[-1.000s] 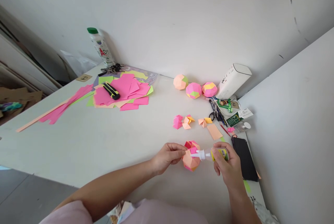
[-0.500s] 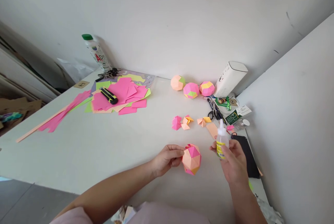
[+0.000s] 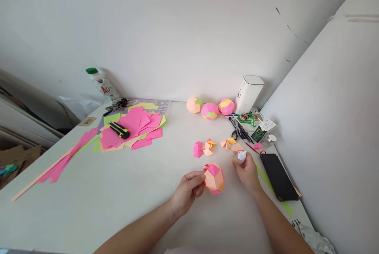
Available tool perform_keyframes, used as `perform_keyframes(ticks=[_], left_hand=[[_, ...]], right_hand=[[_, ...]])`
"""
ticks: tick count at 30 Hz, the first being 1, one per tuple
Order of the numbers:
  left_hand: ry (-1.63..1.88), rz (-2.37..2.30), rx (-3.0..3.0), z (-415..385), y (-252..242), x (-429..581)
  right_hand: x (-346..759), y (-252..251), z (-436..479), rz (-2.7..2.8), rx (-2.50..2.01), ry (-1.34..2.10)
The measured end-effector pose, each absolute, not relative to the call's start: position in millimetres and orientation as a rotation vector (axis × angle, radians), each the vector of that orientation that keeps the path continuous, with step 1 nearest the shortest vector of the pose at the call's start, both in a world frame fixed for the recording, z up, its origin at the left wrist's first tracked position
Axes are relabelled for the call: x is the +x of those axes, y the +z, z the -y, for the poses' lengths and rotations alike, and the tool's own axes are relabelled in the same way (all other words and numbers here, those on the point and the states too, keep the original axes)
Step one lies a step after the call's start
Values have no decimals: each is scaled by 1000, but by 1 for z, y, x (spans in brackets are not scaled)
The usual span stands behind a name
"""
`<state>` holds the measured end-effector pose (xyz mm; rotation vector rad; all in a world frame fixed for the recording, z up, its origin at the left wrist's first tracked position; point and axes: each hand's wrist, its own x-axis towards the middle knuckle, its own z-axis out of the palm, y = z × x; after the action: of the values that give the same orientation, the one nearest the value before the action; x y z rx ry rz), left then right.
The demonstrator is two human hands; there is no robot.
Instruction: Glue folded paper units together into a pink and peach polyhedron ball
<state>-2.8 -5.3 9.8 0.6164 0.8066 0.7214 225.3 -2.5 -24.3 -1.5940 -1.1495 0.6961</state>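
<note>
A faceted paper ball (image 3: pixel 214 179) in pink, peach and orange is pinched at its left side by my left hand (image 3: pixel 188 190). My right hand (image 3: pixel 247 172) is closed around a small glue bottle (image 3: pixel 241 157) with a white nozzle, now tipped toward me near the table. Just beyond the two hands lie folded paper pieces: a pink one (image 3: pixel 197 149), an orange and peach one (image 3: pixel 209 146), and another peach and yellow one (image 3: pixel 227 143). The bottle's lower part is hidden by my fingers.
Three finished-looking paper balls (image 3: pixel 209 111) rest by the wall beside a white box-like container (image 3: pixel 249 95). Scissors (image 3: pixel 235 132), a small jar (image 3: pixel 270 140) and a black phone (image 3: pixel 278 177) line the right edge. Pink sheets (image 3: pixel 136 125) with a box cutter (image 3: pixel 119 129) lie left.
My right hand has lowered the glue bottle and turned its nozzle from upright to tilted, bringing it left toward the ball. The left hand still holds the ball. The camera view has shifted.
</note>
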Motion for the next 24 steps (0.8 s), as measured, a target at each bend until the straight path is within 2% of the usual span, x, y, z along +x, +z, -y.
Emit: perform_keyframes(ticks=[7, 15, 17, 24], left_hand=[[760, -864, 665, 7, 8, -2], [745, -901, 726, 10, 3, -2], [729, -900, 751, 11, 1, -2], [729, -863, 844, 15, -3, -3]], right_hand=[[226, -35, 4, 1236, -1602, 480], [210, 9, 25, 1376, -1421, -351], [201, 18, 35, 1463, -1312, -371], [165, 13, 55, 1869, -1317, 38]])
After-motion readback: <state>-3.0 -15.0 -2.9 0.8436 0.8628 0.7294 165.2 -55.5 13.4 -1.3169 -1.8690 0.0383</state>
